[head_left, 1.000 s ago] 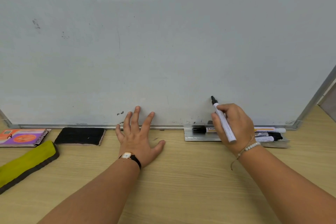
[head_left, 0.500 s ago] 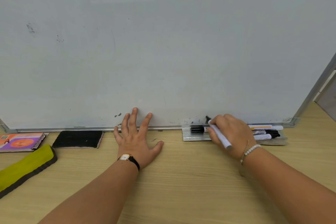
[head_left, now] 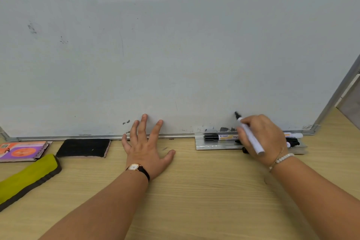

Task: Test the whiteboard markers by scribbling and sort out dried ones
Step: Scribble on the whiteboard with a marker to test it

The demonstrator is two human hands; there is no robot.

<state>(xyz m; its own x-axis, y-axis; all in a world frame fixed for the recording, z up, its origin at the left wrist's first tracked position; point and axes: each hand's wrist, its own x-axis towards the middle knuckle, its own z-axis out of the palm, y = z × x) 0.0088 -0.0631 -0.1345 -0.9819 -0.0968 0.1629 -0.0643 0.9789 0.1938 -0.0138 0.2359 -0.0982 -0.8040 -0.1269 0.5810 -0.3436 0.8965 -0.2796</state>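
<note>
Right hand (head_left: 262, 136) pinches an uncapped marker (head_left: 249, 134) at lower right, tip against the whiteboard (head_left: 175, 45). Left hand (head_left: 145, 146) lies spread flat, fingertips on the board. Other markers (head_left: 220, 137) lie in the tray (head_left: 214, 145).

A single wide-angle camera, worn on the person's head, is looking forward and down at close range. It is facing the whiteboard (head_left: 175, 45), which is filling the frame from 9 through 12 to 3 o'clock, while the table (head_left: 204, 191) is spreading below and the left forearm (head_left: 97, 202) and right forearm (head_left: 321, 191) are showing at 7 and 5 o'clock.
</note>
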